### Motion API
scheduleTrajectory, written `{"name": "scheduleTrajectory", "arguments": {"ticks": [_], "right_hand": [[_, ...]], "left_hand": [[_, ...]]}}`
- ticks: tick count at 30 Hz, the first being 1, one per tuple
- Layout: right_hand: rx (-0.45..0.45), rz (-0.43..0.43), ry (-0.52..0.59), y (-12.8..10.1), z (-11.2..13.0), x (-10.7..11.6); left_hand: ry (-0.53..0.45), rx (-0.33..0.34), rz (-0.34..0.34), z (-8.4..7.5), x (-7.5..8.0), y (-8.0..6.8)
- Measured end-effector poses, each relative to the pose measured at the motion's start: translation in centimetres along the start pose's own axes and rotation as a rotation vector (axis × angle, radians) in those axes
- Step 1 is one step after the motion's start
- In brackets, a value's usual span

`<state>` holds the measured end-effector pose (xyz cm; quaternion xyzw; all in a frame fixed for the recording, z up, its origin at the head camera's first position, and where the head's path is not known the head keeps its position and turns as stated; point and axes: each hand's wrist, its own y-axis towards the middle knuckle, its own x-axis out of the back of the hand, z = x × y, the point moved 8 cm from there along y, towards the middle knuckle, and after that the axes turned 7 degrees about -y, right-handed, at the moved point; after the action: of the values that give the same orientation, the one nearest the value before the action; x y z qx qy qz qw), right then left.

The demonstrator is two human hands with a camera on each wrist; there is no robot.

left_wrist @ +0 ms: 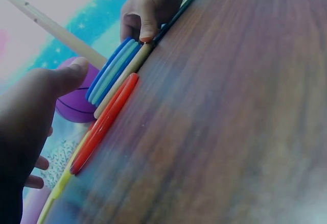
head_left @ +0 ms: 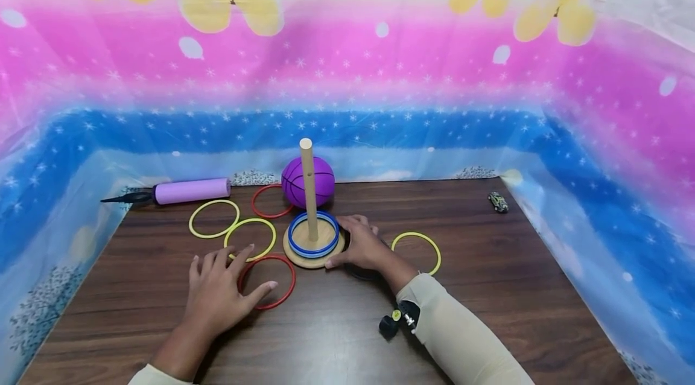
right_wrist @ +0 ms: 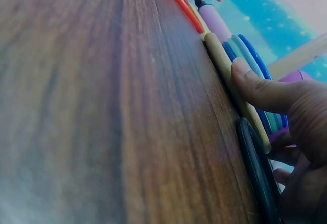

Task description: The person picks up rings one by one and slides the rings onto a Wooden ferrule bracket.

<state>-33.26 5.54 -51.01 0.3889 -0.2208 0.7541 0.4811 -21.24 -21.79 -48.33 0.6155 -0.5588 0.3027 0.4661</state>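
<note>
Gripping the stand (head_left: 311, 203) from its right with our right hand (head_left: 361, 244), left hand (head_left: 219, 294) spread and empty to its left, we should keep it level beneath the blue rings (head_left: 314, 253) around its post (head_left: 308, 174).

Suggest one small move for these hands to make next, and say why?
I'd probably have the left hand pinch the nearer red ring: that hand holds nothing and is right beside it. Meanwhile, the right hand holds the wooden base, and blue rings already circle the peg.
</note>
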Motion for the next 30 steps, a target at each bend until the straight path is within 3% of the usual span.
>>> {"name": "scheduleTrajectory", "arguments": {"ticks": [6, 13, 30], "right_hand": [[-0.019, 0.017, -0.006, -0.1, -0.1, -0.4], [-0.038, 0.017, -0.008, 0.0, -0.2, -0.2], [-0.046, 0.022, -0.007, 0.0, 0.0, 0.2]], "left_hand": [[0.011, -0.018, 0.018, 0.0, 0.1, -0.7], [0.04, -0.098, 0.058, -0.6, -0.1, -1.9], [0.063, -0.141, 0.036, -1.2, -0.9, -1.8]]}}
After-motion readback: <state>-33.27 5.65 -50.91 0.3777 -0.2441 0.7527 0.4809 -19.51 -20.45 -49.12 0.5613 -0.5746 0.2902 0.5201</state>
